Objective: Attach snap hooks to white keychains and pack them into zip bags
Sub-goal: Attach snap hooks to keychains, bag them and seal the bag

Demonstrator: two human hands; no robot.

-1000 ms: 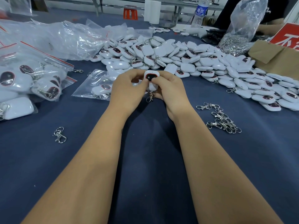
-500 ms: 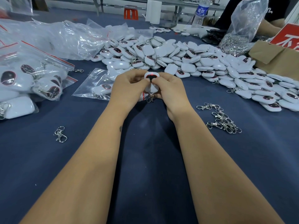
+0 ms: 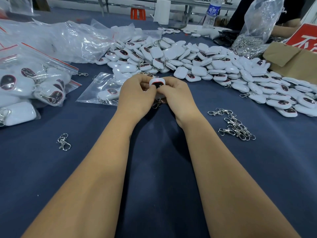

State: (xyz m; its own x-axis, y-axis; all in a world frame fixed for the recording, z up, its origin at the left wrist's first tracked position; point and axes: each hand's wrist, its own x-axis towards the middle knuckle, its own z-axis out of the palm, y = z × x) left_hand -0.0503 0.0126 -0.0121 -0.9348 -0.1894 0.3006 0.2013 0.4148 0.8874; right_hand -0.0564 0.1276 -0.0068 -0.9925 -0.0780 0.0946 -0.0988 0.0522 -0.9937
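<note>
My left hand and my right hand meet above the blue table and together pinch one white keychain with a dark oval face. A metal snap hook hangs below it between my palms. Just left of my hands lies a clear zip bag with keychains inside. A large heap of loose white keychains spreads behind and to the right. A small pile of snap hooks lies to the right of my right wrist.
Filled zip bags are stacked at the left, with crumpled clear plastic behind. A single snap hook lies at front left. A cardboard box, a bag of hooks and another person's arm are at the back right.
My hands have stayed together on the keychain, with my fingers shifting slightly on it. The hook still dangles beneath. Nothing else has moved.
</note>
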